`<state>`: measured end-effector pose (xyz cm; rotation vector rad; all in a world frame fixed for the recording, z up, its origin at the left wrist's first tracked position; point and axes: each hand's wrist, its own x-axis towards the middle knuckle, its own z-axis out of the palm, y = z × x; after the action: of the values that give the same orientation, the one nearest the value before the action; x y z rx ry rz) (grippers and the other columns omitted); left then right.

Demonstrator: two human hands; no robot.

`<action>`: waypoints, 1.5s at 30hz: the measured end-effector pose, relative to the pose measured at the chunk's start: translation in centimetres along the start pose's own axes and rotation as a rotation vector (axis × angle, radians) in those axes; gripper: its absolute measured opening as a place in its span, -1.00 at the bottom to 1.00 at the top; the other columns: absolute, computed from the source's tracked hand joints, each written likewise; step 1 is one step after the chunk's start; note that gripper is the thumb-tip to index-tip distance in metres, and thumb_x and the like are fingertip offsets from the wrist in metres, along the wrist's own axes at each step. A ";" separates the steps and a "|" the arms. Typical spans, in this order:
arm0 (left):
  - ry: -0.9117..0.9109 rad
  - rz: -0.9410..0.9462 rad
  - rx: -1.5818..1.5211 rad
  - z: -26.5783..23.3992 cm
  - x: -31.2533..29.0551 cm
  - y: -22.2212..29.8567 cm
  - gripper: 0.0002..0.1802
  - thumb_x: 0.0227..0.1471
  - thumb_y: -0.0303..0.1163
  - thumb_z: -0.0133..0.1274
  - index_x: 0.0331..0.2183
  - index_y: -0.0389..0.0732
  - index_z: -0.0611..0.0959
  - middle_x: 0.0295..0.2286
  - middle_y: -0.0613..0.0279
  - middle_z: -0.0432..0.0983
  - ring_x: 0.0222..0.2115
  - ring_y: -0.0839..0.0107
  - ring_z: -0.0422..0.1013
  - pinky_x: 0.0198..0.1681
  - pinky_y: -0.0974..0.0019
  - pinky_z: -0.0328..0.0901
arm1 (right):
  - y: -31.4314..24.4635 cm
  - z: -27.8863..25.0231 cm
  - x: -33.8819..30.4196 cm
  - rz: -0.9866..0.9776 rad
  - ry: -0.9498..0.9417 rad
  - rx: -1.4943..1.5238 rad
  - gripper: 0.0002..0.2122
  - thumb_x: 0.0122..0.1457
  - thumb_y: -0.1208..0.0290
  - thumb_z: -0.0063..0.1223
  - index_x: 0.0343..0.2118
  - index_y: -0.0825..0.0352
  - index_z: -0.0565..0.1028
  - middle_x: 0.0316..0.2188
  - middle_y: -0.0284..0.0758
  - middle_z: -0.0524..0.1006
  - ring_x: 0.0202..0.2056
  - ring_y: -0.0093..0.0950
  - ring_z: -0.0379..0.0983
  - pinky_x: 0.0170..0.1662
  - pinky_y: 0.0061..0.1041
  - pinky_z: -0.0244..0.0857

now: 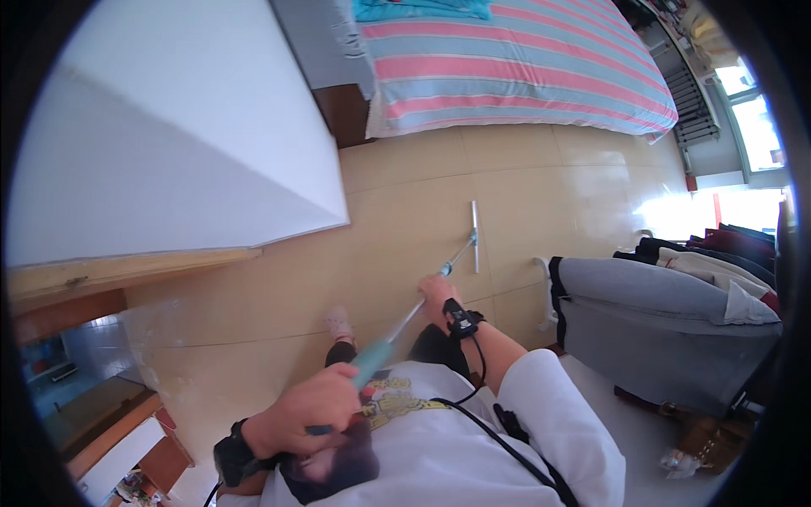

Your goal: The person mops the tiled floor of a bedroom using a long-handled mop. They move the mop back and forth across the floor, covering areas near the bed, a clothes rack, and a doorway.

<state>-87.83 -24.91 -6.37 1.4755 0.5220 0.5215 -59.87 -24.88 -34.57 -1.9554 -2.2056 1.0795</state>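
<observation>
A long-handled flat mop [407, 321] runs slantwise from my body out over the beige tiles. My left hand [312, 410] is wrapped round the top of its pole, just behind the teal grip [369, 363]. Farther down, my right hand [438, 296] closes on the metal shaft near a teal collar [446, 269]. The narrow mop head [475, 241] touches the floor, its long side pointing away from me. Whatever pad lies under the head cannot be made out. Black bands with devices and cables sit on both wrists.
Ahead stands a bed [507, 68] with a pink-and-blue striped cover. A white wall corner [279, 203] juts in at the left, above a wooden door edge [135, 275]. On the right is a grey-covered chair [659, 300] piled with clothes; a brown bag [714, 444] lies near it.
</observation>
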 end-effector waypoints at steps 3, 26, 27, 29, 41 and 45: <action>0.181 -0.056 0.055 -4.0 -9.0 2.3 -0.78 -0.23 -0.63 0.03 -0.71 -0.12 0.42 -0.59 0.33 0.41 -0.43 0.30 0.37 0.01 0.00 0.12 | -10.3 4.0 1.8 -0.090 -0.121 -0.051 -0.88 -0.07 0.50 -0.05 -0.44 0.35 0.48 -0.43 -0.08 0.48 -0.29 -0.13 0.43 -0.19 -0.20 0.29; 0.708 -0.132 0.329 -0.4 -23.8 8.3 -0.61 -0.39 -0.78 0.08 -0.63 -0.08 0.30 -0.59 0.32 0.33 -0.43 0.34 0.32 0.00 -0.01 0.20 | -25.3 7.2 -0.9 -0.330 -0.129 0.001 -0.88 -0.05 0.44 -0.04 -0.43 0.25 0.52 -0.43 -0.21 0.54 -0.33 -0.23 0.50 -0.27 -0.25 0.36; 0.651 -0.142 0.339 -0.2 -22.6 7.9 -0.61 -0.37 -0.77 0.10 -0.60 -0.08 0.30 -0.57 0.31 0.33 -0.42 0.33 0.32 0.01 -0.03 0.19 | -24.2 6.7 -0.1 -0.290 -0.126 -0.049 -0.88 -0.05 0.44 -0.04 -0.44 0.25 0.52 -0.44 -0.21 0.53 -0.33 -0.23 0.50 -0.27 -0.26 0.36; 0.536 -0.161 0.359 0.3 -20.2 7.6 -0.59 -0.35 -0.74 0.14 -0.55 -0.09 0.29 -0.54 0.29 0.33 -0.39 0.33 0.32 0.03 -0.06 0.17 | -22.4 6.1 0.6 -0.330 -0.132 -0.018 -0.87 -0.06 0.45 -0.03 -0.44 0.25 0.52 -0.45 -0.20 0.53 -0.33 -0.23 0.50 -0.28 -0.28 0.36; 0.292 0.024 0.470 4.4 -13.0 14.2 -0.70 -0.24 -0.68 0.16 -0.51 -0.16 0.38 -0.62 0.24 0.35 -0.57 0.36 0.32 -0.40 0.34 0.33 | -19.7 2.7 -8.8 -0.322 -0.134 0.190 -0.87 -0.18 0.48 0.00 -0.52 0.31 0.53 -0.50 -0.16 0.54 -0.39 -0.18 0.50 -0.34 -0.31 0.39; -0.044 -0.211 0.485 3.5 -8.0 12.3 -0.64 -0.27 -0.73 0.12 -0.69 -0.14 0.28 -0.58 0.22 0.42 -0.41 0.26 0.38 -0.11 -0.03 0.23 | -12.7 5.1 -13.6 0.031 0.081 0.361 -0.85 -0.12 0.50 -0.01 -0.42 0.29 0.51 -0.39 -0.18 0.51 -0.28 -0.18 0.45 -0.24 -0.27 0.34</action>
<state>-92.06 -32.26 6.11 1.8587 0.7974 0.1988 -70.15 -39.08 -26.50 -1.8428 -1.7930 1.2717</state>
